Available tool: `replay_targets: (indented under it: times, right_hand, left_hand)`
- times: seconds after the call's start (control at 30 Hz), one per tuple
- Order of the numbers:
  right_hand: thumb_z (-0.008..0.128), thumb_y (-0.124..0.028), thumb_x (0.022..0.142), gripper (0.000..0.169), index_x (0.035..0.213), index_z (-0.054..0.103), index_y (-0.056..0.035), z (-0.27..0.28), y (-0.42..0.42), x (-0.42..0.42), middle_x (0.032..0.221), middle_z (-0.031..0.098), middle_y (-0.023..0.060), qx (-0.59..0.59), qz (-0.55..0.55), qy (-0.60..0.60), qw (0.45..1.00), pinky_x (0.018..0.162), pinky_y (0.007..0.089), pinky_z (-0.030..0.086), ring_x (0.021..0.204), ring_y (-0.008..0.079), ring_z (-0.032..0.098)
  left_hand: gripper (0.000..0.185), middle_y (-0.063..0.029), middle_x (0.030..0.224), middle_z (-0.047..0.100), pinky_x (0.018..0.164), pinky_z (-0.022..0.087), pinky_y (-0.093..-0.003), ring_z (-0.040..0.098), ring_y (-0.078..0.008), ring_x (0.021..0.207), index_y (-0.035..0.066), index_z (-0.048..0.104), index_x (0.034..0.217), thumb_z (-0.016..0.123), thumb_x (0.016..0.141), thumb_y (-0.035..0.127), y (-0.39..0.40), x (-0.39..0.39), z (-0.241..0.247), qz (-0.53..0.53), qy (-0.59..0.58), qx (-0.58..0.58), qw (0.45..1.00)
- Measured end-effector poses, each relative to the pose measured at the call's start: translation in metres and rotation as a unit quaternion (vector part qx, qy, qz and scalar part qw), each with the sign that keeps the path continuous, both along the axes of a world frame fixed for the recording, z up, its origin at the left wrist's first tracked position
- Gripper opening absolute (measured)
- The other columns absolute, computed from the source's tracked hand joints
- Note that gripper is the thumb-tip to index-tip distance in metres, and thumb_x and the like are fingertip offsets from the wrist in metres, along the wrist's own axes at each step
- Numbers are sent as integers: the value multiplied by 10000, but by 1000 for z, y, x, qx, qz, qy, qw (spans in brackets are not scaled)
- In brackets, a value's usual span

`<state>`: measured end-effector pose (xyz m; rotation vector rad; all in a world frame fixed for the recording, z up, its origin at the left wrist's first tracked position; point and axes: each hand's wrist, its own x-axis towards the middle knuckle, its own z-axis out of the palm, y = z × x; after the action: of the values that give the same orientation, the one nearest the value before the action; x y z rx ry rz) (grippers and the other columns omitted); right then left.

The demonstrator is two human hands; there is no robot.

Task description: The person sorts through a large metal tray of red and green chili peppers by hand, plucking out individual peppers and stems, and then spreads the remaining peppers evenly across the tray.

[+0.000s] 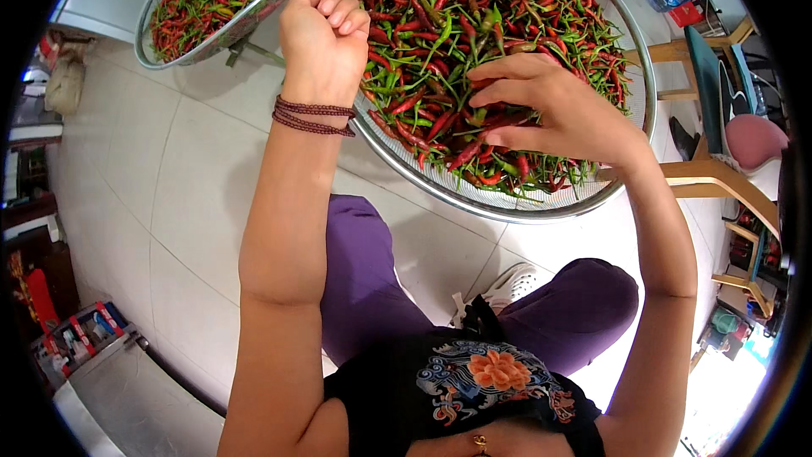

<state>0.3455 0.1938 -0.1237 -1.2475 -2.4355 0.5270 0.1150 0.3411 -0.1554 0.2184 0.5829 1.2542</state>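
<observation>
A large round mesh tray with a metal rim holds a heap of red and green chili peppers with green stems. Over the middle of the heap, my right hand spreads its fingers, the fingertips touching the peppers. My left hand, palm up with its fingers curled in, is at the left edge of this tray; whether anything is inside the curled fingers is hidden. A dark beaded bracelet wraps the left wrist.
A second metal-rimmed tray of chili peppers stands at the upper left. Wooden chair frames are close by on the right. A grey metal-topped unit stands at the lower left, on the tiled floor.
</observation>
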Motion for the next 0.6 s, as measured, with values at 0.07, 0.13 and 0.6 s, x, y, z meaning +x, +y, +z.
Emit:
replay_targets:
  times: [0.07, 0.13, 0.6]
  right_hand:
    - [718, -273, 904, 341, 1136, 688, -25, 14, -1, 16, 1251, 641, 139, -11, -56, 71, 996, 1027, 394, 451, 1196, 288, 589]
    - [697, -271, 940, 348, 1169, 682, -10, 17, 9, 48, 1228, 664, 129, 9, -182, 150, 972, 1013, 344, 455, 1191, 230, 599]
    - [473, -869, 790, 1059, 1400, 517, -4, -79, 110, 174, 1304, 596, 283, 8, -434, -102, 895, 1006, 482, 469, 1197, 421, 594]
  left_hand:
    - [125, 20, 594, 354, 450, 259, -251, 292, -100, 493, 54, 523, 966, 408, 942, 11, 0, -4, 2, 0, 0, 0, 1000]
    - [125, 22, 589, 350, 448, 257, -250, 290, -99, 490, 56, 524, 963, 410, 942, 8, -2, 0, 3, 2, -2, -4, 1000]
    - [125, 47, 593, 349, 430, 255, -238, 293, -77, 484, 47, 584, 1039, 491, 957, 62, -3, -2, 7, -45, 93, 71, 992]
